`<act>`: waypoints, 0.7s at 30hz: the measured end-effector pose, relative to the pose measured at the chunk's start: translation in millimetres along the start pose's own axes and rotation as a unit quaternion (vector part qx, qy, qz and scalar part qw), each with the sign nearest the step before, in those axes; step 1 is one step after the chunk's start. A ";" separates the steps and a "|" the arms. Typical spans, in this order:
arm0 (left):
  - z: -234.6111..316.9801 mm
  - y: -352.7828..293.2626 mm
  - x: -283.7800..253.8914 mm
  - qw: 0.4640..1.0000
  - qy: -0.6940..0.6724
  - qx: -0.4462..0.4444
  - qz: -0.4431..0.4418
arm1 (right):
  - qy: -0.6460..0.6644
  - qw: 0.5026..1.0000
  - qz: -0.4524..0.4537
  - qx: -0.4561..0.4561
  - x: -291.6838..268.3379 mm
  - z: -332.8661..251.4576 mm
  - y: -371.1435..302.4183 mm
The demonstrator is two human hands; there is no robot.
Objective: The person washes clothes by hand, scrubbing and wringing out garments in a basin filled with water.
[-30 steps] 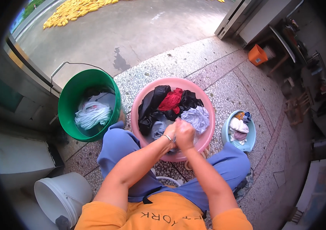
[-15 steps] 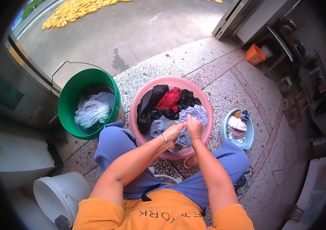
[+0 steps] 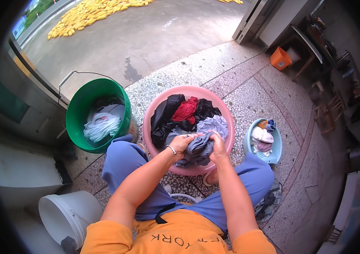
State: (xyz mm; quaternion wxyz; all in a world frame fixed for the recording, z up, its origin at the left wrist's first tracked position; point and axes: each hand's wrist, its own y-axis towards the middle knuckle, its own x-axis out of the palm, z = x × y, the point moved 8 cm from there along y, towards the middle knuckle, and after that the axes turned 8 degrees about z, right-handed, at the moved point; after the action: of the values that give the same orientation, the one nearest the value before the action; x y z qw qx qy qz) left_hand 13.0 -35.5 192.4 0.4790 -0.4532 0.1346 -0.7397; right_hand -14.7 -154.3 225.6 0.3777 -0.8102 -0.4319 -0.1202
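Over the near side of a pink basin [image 3: 147, 127], both hands grip a wet grey garment [image 3: 200, 146] and stretch it between them. My left hand [image 3: 181, 143], with a bracelet at the wrist, is closed on its left edge. My right hand [image 3: 219, 148] is closed on its right edge. The garment's lower folds hang into the basin. Behind it lie a pale lavender cloth [image 3: 213, 124], a red cloth [image 3: 185, 110] and black clothes [image 3: 165, 117]. What kind of garment I hold cannot be made out.
A green bucket [image 3: 72, 110] with water and a pale cloth [image 3: 101, 127] stands at the left. To the right sits a small light-blue basin [image 3: 276, 146] of clothes. A white bucket [image 3: 67, 211] is at the lower left, an orange bin [image 3: 280, 58] at the far right.
My hands were close together, bunching cloth. Now they are farther apart, with the grey garment lifted and spread between them. The view has shifted slightly.
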 end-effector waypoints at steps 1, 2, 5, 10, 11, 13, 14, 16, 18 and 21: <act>-4.8 6.3 1.9 1.000 -0.009 0.003 0.005 | -0.111 0.990 0.004 -0.083 5.4 -2.8 3.7; -6.8 11.0 -1.3 1.000 -0.011 0.003 0.011 | -0.254 0.951 -0.021 -0.173 38.4 -10.1 -13.1; -4.7 25.4 -11.1 0.996 -0.076 -0.012 0.036 | -0.453 0.782 -0.099 -0.417 107.3 -17.8 -73.1; -4.9 9.5 14.5 0.984 -0.143 -0.013 0.110 | -0.532 0.700 -0.004 -0.477 78.5 -17.1 -33.9; -3.1 -0.7 8.6 0.986 -0.107 -0.045 0.116 | -0.534 0.731 0.012 -0.426 73.3 -15.9 -18.6; -20.5 28.9 -6.1 0.989 -0.110 -0.003 0.102 | -0.578 0.726 0.043 -0.370 59.4 -7.9 -2.2; -16.3 23.7 -6.5 0.987 -0.105 -0.006 0.121 | -0.581 0.725 0.046 -0.367 61.1 -6.5 -8.3; -16.7 22.8 -3.4 0.980 -0.164 -0.052 0.104 | -0.535 0.720 0.000 -0.442 84.2 -5.7 -40.0; -5.3 42.0 -31.7 0.996 0.014 -0.033 0.079 | -0.481 0.745 -0.095 -0.452 122.4 -0.9 -83.2; -11.5 26.4 0.9 0.988 -0.127 -0.043 0.081 | -0.523 0.701 -0.061 -0.481 93.1 -3.9 -51.3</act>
State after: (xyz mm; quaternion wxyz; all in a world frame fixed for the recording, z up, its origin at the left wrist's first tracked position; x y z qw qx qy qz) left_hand 19.2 -52.3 169.8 0.5306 -0.5510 0.1404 -0.6286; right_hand 0.9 -82.9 302.8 -0.3587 -0.7857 -0.4921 0.1086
